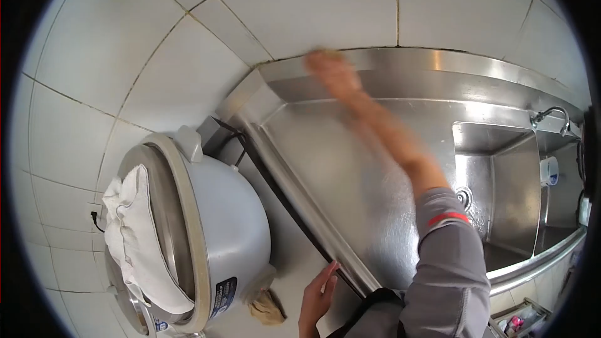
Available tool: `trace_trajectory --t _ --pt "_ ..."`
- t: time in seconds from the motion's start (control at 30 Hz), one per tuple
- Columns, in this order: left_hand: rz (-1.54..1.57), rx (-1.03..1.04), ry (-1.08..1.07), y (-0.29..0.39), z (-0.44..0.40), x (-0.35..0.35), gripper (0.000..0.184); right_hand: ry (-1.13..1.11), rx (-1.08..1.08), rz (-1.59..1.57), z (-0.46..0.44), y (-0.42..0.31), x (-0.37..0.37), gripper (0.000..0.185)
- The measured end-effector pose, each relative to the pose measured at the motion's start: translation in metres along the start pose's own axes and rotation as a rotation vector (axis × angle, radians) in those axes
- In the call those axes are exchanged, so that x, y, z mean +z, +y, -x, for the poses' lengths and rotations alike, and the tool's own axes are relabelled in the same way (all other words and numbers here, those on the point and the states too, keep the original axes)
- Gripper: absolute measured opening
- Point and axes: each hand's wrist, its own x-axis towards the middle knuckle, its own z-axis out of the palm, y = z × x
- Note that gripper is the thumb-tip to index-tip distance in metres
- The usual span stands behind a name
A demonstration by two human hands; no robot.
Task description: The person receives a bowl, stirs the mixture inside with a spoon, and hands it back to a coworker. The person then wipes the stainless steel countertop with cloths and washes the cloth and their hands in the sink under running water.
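My right hand (333, 75), smeared by motion, reaches across to the top of the steel backsplash (394, 78), close to the tiled wall. Its fingers look closed, and a small yellow-green patch shows at them, too blurred to name. Below that arm lies the wet, shiny steel counter (338, 169) of the sink unit. My left hand (318, 297) is low in the view beside the counter's raised left edge (313, 225). Its fingers are apart with nothing seen in them; whether the fingertips touch the edge I cannot tell.
A large grey cooker (231, 213) stands at left, with a white cloth (134, 231) on its lid. A brown cloth-like thing (267, 308) lies beside it. At right are a sink basin (513, 200), a faucet (554, 112) and a white container (548, 171).
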Motion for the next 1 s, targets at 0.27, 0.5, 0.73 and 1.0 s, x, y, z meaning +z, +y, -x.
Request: trace_trajectory --t 0.27,0.5,0.73,1.0 --pt "0.106 0.091 -0.132 -0.009 0.020 0.003 0.032 0.458 0.716 0.195 0.260 0.270 -0.151 0.028" --pt "0.083 0.112 -0.076 0.008 0.004 -0.001 0.031 0.138 0.106 -0.301 0.103 0.035 -0.029 0.037" --pt "0.022 0.033 0.058 0.003 -0.004 -0.005 0.033 -0.113 0.002 -0.424 0.007 -0.140 0.079 0.031" --pt "0.020 0.025 -0.020 -0.001 -0.004 -0.004 0.035 0.057 0.265 -0.501 0.141 0.024 0.038 0.018"
